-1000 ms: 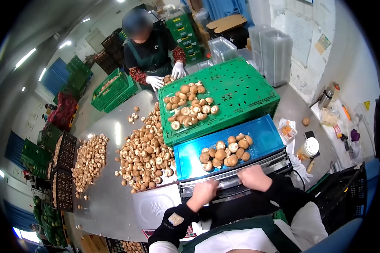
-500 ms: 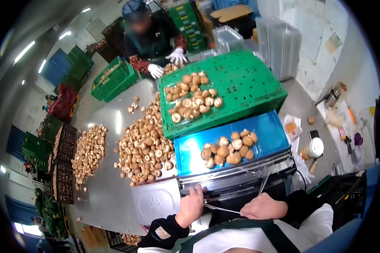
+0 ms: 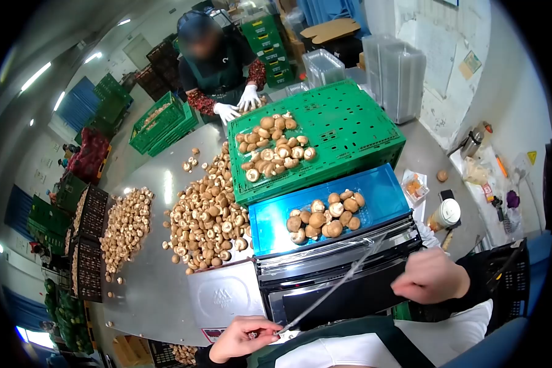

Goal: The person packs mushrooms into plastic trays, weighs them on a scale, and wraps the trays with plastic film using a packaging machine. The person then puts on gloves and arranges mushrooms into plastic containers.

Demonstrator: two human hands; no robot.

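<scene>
My left hand (image 3: 246,337) is at the front edge of a film wrapping machine (image 3: 331,270), its thumb and fingers pinched on a strip of clear plastic film (image 3: 328,291). The strip runs taut from those fingers up to the right, towards the machine's front edge. Over the machine's right front hovers my right hand (image 3: 432,277), smeared by motion, its fingers looking curled; whether it holds anything is unclear. Behind the film, brown mushrooms (image 3: 317,219) lie in a clear tray (image 3: 367,216) on the blue surface (image 3: 267,227).
Clear trays of mushrooms (image 3: 276,156) sit on an upturned green crate (image 3: 343,122). Loose mushrooms (image 3: 205,211) cover the metal table (image 3: 147,294) on the left. A white-gloved co-worker (image 3: 218,67) stands opposite. A cup (image 3: 444,214) and stacked clear trays (image 3: 392,76) are on the right.
My left hand has moved down and left with the film. My right hand has risen to the right, away from the strip's lower part. The co-worker's gloved hands have shifted slightly.
</scene>
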